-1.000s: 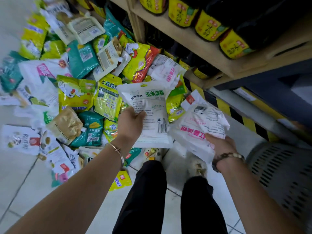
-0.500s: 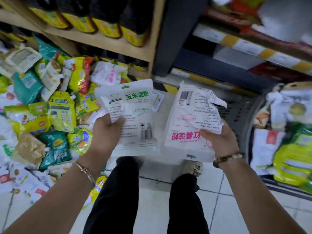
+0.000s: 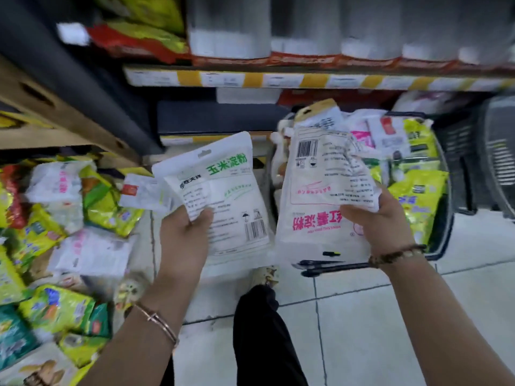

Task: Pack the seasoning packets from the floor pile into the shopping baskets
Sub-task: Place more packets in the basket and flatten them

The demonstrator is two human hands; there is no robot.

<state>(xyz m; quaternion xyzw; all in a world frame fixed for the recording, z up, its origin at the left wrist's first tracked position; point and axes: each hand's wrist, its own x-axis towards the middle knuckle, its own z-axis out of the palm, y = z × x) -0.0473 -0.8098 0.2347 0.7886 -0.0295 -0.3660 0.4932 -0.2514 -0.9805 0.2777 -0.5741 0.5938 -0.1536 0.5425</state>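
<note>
My left hand [image 3: 182, 240] grips a white packet with green lettering [image 3: 223, 199] by its lower left edge, held upright in front of me. My right hand [image 3: 381, 227] holds a white packet with pink lettering [image 3: 320, 196], upside down, at the near left rim of a dark shopping basket [image 3: 443, 246]. That basket holds several white and yellow-green packets [image 3: 418, 190]. The floor pile of seasoning packets [image 3: 55, 232] spreads across the left side.
A second grey slotted basket [image 3: 498, 162] stands at the far right. Wooden shelving [image 3: 55, 112] rises over the pile; stocked store shelves with yellow-striped price rails [image 3: 306, 79] run behind the baskets. My dark-trousered legs [image 3: 264, 335] stand on pale floor tiles.
My view and both hands have swung right, away from the pile. The two white packets travelled with them, and the pink-lettered one now hangs at the filled basket's rim.
</note>
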